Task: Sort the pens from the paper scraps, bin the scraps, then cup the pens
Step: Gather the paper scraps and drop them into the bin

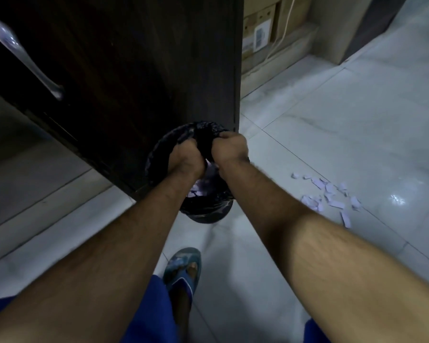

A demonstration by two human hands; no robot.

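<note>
We are gripping the bin (208, 211) liner (203, 134): left hand (186, 157) and right hand (229, 148) fingers curled on it. Scraps (330, 194) are lying on the floor (357, 120) right of the bin.

No readable text anywhere. Only candidate is a white label (260, 35) on a cardboard box (258, 26) at top, beside the dark cabinet (134, 70); it carries dark print, too blurred and too small to make out. No brand, number or sign legible on anything else in view.
</note>
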